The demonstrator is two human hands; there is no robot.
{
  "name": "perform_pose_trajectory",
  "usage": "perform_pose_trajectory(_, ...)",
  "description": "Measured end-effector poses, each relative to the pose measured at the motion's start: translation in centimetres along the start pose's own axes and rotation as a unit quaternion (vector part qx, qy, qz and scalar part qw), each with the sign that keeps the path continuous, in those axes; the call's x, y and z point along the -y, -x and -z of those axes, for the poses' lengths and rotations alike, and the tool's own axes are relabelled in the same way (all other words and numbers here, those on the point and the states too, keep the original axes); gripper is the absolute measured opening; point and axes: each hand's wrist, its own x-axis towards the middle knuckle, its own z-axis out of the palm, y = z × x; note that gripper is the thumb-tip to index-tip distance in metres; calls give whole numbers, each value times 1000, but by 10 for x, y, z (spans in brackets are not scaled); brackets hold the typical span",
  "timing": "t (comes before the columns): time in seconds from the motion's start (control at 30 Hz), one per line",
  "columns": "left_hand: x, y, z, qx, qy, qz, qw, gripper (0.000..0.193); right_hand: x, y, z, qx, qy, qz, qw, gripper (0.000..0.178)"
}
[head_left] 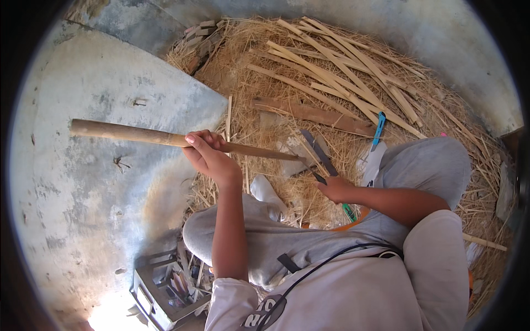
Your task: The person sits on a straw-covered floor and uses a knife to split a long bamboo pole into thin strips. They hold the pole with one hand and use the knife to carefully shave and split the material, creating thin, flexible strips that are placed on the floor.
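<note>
My left hand is closed around a long bamboo piece, which slants across in front of me. One thick end points far left; the thinner end reaches toward my right hand. My right hand is closed on a knife with a long dark blade, and its handle is hidden in the fist. A short dark tip shows beside these fingers, close to the bamboo's end. Just below that hand lies a green object, partly covered. On my right leg rests a blue utility knife.
Long split bamboo strips lie piled at the far right on straw-like shavings. A brown board and a flat grey stone sit ahead. A weathered wall rises at left. A metal frame box holding scraps stands lower left.
</note>
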Motion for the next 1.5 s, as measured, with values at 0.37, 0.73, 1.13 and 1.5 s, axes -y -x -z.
perform_pose_trajectory(0.37, -2, 1, 9, -25, 7, 7, 1000, 36, 57, -2, 31, 124, -318, -114, 933, 45)
perform_pose_trajectory(0.73, -4, 1, 6, -26, 10, 5, 1000, 36, -33, -35, 10, 265, -349, -312, 843, 51)
perform_pose_trajectory(1.13, -6, -1, 1, -51, 6, 0, 999, 37, -39, 0, 2, 74, 12, -70, 995, 55)
perform_pose_trajectory(1.5, 5, -13, 12, -65, -2, 5, 998, 37, -13, -49, 24, 326, -378, -151, 854, 59)
